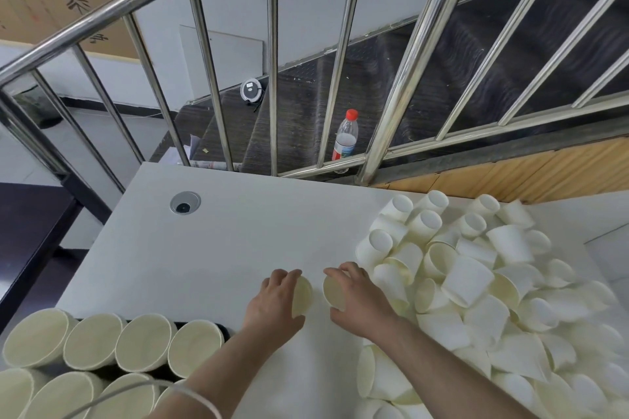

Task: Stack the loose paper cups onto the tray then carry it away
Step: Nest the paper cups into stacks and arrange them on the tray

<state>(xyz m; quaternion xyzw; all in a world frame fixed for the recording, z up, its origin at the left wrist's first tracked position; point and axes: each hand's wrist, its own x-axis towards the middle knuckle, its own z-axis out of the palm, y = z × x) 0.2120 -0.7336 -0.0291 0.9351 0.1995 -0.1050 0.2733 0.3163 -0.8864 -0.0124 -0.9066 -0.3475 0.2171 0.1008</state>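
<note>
1. While both hands work in the middle, the big white table (238,235) holds almost everything.
2. A large pile of loose cups (476,282) lies on the right side of the table, tipped over and jumbled every which way.
3. Rows of stacked cups (143,343) lie on their sides at the near left, mouths facing up toward the camera. They sit on a dark tray (225,328), and only a thin bit of its edge shows.
4. The left hand (275,299) curls around one cup (302,294), fingers over the top and thumb below.
5. The right hand (357,303) curls around another cup (334,292) the same way. The two cup mouths face each other, close but not touching.
6. I think these paper cups are very light and thin. They will squash if squeezed hard, so a soft hold around the side, near the stiffer rolled rim, looks best.
7. I think the job is only part done, since many cups are not stacked yet, and a bump could send the pile rolling.
</note>
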